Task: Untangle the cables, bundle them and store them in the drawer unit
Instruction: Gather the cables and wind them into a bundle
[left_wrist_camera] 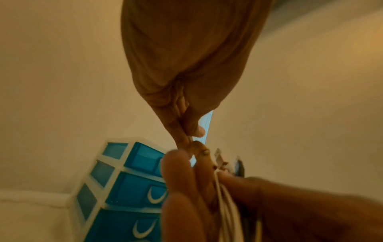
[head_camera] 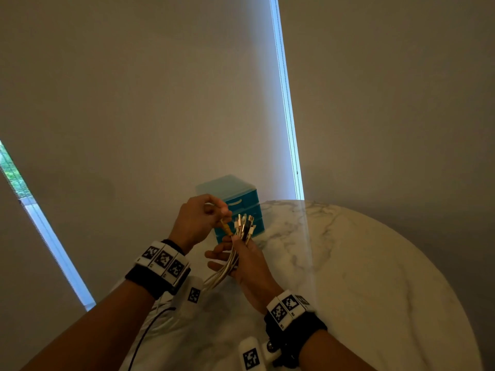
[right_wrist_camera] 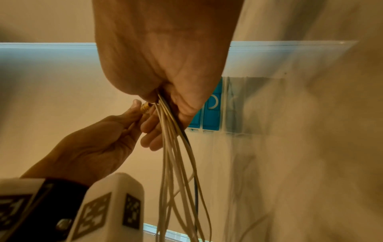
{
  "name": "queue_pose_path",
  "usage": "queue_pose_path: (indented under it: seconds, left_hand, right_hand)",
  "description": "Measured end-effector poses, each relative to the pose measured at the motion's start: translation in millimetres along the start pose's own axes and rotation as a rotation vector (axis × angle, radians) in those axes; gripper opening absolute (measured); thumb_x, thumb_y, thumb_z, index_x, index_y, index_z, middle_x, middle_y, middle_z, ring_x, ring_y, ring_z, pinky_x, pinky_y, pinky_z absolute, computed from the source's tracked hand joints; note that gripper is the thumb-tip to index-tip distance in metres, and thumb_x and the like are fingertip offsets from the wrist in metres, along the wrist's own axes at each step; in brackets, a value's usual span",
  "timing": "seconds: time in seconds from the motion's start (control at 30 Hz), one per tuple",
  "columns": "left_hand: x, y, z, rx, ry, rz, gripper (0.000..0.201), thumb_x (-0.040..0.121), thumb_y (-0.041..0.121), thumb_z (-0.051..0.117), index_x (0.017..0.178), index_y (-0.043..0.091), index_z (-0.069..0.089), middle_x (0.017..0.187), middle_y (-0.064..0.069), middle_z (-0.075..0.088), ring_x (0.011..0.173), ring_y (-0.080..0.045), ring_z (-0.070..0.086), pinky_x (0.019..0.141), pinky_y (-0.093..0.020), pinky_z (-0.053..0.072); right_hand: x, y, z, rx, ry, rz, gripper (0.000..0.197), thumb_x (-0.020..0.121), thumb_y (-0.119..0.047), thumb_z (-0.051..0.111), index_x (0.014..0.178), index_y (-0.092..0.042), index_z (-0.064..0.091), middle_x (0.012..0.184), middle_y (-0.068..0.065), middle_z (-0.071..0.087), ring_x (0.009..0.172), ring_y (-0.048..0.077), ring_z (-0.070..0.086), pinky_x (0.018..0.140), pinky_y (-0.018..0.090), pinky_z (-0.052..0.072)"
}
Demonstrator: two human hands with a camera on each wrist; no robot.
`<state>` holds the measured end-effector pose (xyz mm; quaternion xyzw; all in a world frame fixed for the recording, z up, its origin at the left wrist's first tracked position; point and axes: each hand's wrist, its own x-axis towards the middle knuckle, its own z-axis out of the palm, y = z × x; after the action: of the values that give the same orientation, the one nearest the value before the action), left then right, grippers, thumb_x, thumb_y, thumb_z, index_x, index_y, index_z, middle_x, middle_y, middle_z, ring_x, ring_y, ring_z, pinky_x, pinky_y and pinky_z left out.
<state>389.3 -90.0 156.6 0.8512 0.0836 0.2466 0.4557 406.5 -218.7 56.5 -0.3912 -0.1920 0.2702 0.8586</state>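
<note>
Your right hand (head_camera: 247, 259) fists the cables (head_camera: 242, 227), plugs up, evening the ends. Your left hand (head_camera: 199, 219) pinches a gold plug (head_camera: 226, 228) alongside. Drawer unit (head_camera: 241, 207) just beyond your fingers (head_camera: 214, 207).

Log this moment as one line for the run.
right hand: grips cable bundle | left hand: pinches gold plug | drawer unit: drawers closed

The blue drawer unit (head_camera: 235, 207) stands just behind both raised hands, its 3 drawers closed. Rightward, bare marble table (head_camera: 361, 263) lies open. Cables (head_camera: 160, 317) trail over the table's near left edge.
</note>
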Motion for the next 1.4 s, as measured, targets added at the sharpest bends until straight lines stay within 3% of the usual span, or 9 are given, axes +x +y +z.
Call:
queue_pose_path:
  seconds: [0.2,0.37,0.57,0.7,0.9,1.0,1.1,1.27,1.4]
  left_hand:
    - [6.4,19.5,-9.0,0.113,-0.221,-0.026,0.014,0.101,0.007,0.071,0.113,0.0,0.071,0.099,-0.011,0.083,0.092,-0.027,0.082,0.079,-0.033,0.067]
    - [9.2,48.6,-29.1,0.22,-0.616,-0.133,0.024,0.101,0.007,0.069,0.124,0.002,0.068,0.107,-0.016,0.082,0.087,-0.023,0.081,0.076,-0.03,0.065]
    - [19.2,51.5,-35.4,0.342,-0.465,-0.156,0.017,0.101,0.001,0.068,0.118,0.0,0.068,0.098,-0.013,0.083,0.081,-0.024,0.082,0.065,-0.026,0.063]
    - [19.2,29.7,-11.0,0.337,-0.337,-0.062,0.014,0.096,0.004,0.077,0.109,0.003,0.075,0.093,-0.006,0.083,0.084,-0.017,0.081,0.078,-0.033,0.067]
    - [13.7,1.6,18.3,0.32,-0.068,0.101,0.011,0.09,0.012,0.085,0.098,0.016,0.079,0.093,0.006,0.079,0.082,-0.003,0.075,0.076,-0.026,0.063]
    - [16.7,-4.8,17.9,0.313,-0.125,0.061,0.028,0.105,0.045,0.064,0.107,0.021,0.078,0.097,0.009,0.076,0.086,-0.009,0.072,0.078,-0.027,0.06]
    - [12.4,0.4,22.1,0.04,-0.288,-0.064,0.056,0.114,0.049,0.034,0.127,0.012,0.074,0.116,-0.003,0.077,0.096,-0.014,0.077,0.074,-0.019,0.058]
    - [10.3,-0.1,27.0,-0.065,-0.353,-0.023,0.067,0.113,0.053,0.029,0.113,0.007,0.078,0.11,-0.016,0.079,0.104,-0.032,0.077,0.095,-0.046,0.06]
    - [5.4,6.0,27.1,0.147,-0.364,0.132,0.064,0.109,0.058,0.033,0.102,0.014,0.079,0.093,-0.007,0.079,0.066,-0.015,0.068,0.061,-0.024,0.053]
  right_hand:
    - [1.8,-6.2,-9.7,-0.036,-0.003,0.027,0.037,0.117,-0.026,0.035,0.132,-0.002,0.059,0.111,0.022,0.078,0.105,0.036,0.078,0.09,0.048,0.064]
    - [3.9,-4.8,-9.8,-0.028,0.019,-0.008,0.036,0.116,-0.028,0.039,0.126,-0.005,0.065,0.108,0.018,0.08,0.105,0.037,0.078,0.095,0.05,0.063]
    - [6.6,-2.5,-10.5,0.035,0.049,0.049,0.028,0.116,-0.02,0.036,0.125,0.0,0.055,0.107,0.023,0.079,0.103,0.039,0.078,0.098,0.052,0.061]
    - [0.8,-5.2,-4.6,0.013,-0.035,0.081,0.036,0.117,-0.021,0.034,0.132,0.003,0.056,0.112,0.024,0.078,0.104,0.039,0.077,0.093,0.048,0.063]
    - [1.2,-8.3,-6.6,-0.002,-0.045,0.072,0.029,0.116,-0.022,0.038,0.115,-0.005,0.063,0.08,0.009,0.071,0.072,0.025,0.072,0.093,0.054,0.061]
    - [1.7,-8.6,-3.7,0.0,-0.049,0.092,0.028,0.117,-0.022,0.036,0.112,-0.007,0.059,0.068,0.001,0.056,0.058,0.015,0.058,0.075,0.04,0.06]
    - [1.1,-8.7,0.4,0.028,-0.074,0.143,0.026,0.115,-0.018,0.035,0.108,-0.005,0.057,0.064,-0.001,0.049,0.051,0.012,0.048,0.065,0.034,0.054]
    - [-0.6,-14.8,-4.2,0.124,-0.104,0.192,0.031,0.11,-0.024,0.037,0.097,-0.007,0.06,0.066,0.002,0.044,0.05,0.014,0.043,0.062,0.034,0.05]
    - [-0.9,-15.9,-7.6,0.13,-0.1,0.185,0.032,0.109,-0.024,0.037,0.097,-0.006,0.062,0.067,0.004,0.046,0.053,0.017,0.046,0.064,0.036,0.053]
